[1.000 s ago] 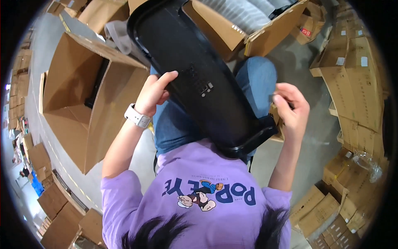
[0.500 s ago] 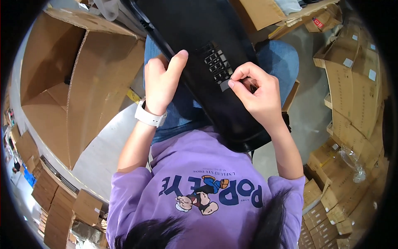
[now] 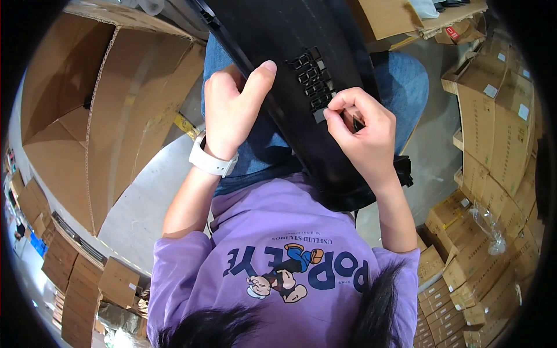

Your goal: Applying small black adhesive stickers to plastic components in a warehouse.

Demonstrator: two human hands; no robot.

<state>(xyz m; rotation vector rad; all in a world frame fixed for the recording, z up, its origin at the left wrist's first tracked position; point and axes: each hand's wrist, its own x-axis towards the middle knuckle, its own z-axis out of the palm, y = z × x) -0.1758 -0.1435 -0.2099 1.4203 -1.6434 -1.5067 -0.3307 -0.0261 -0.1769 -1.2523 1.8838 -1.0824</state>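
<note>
A long, glossy black plastic panel point(image 3: 272, 35) with a rounded near end lies slantwise across my lap. My left hand point(image 3: 235, 107) is closed on its left edge, thumb over the top and fingers out of sight beneath. On the panel's face several small black clip-like pieces point(image 3: 312, 84) sit in a short row, with small grey patches along it. At the near end of that row, next to a small grey patch point(image 3: 319, 115), my right hand point(image 3: 371, 133) is closed in a pinch. Whatever lies between its thumb and forefinger is too small to make out.
A big open cardboard box point(image 3: 139, 110) stands at my left. Stacked cartons point(image 3: 493, 130) line the right side, and another open carton point(image 3: 394, 17) is beyond my right knee. Flattened cardboard and more boxes point(image 3: 119, 281) lie at the lower left.
The panel and my left hand have shifted slightly to the right in view, the panel tilting a little. My right hand keeps its pinch by the row of clips.
</note>
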